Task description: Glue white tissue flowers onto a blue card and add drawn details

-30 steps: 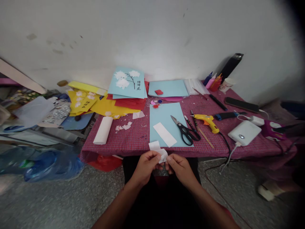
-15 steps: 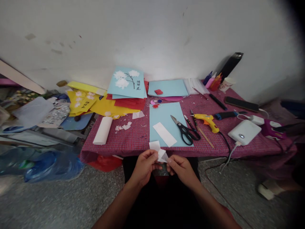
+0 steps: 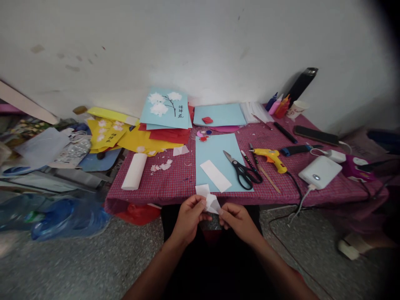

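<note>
Between my hands, just off the table's front edge, is a small folded piece of white paper. My left hand pinches its left side between thumb and fingers. On its lower right corner, my right hand has a pinch grip too. Right behind it, a small white paper square lies at the table edge. A white paper strip rests on the light blue sheet. Black-handled scissors lie partly on that sheet, blades pointing up and left.
A yellow glue gun, a utility knife and a white power bank lie to the right. At left stands a white paper roll near paper scraps. Finished blue flower cards are stacked behind.
The folded white paper has opened slightly and shifted a little between my fingers. Both hands keep their pinch in nearly the same place.
</note>
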{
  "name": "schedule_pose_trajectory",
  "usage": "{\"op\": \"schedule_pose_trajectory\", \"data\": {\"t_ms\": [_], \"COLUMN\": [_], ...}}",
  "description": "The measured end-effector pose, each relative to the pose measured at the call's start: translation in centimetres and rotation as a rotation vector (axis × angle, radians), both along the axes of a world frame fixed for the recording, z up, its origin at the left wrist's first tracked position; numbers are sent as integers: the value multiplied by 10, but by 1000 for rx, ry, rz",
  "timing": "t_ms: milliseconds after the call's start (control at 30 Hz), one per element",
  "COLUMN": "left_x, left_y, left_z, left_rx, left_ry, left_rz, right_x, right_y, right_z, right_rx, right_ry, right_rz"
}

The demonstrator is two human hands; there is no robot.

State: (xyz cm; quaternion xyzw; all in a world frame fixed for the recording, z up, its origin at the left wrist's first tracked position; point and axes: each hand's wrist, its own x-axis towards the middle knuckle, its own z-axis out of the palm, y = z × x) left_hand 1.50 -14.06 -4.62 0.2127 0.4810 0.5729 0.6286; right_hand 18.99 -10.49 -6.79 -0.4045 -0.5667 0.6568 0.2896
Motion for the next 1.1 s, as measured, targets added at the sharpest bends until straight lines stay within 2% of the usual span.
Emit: {"op": "schedule_pose_trajectory", "data": {"t_ms": [100, 233, 333, 467, 633, 967, 1100], "left_x": [1, 2, 3, 5, 6, 8, 8], "left_y": [-1, -5, -8, -12, -11, -9, -7], "left_z": [-4, -9, -6, 1, 3, -10, -10], "left_rx": [30, 72, 103, 126, 118, 55, 23], "left_ry": [67, 245, 386, 489, 417, 218, 95], "left_rz": [-16, -27, -30, -25, -39, 23, 61], "right_x": [-2, -9, -17, -26, -30, -28, -27], "right_y": [-2, -8, -13, -17, -18, -16, -15], "right_z": [1, -1, -3, 0, 1, -2, 0], "right_rx": [-73, -256, -358, -387, -353, -283, -284], "right_ry": [40, 107, 132, 118, 108, 76, 71], "right_rz": [-5, 12, -29, -80, -110, -107, -82]}}
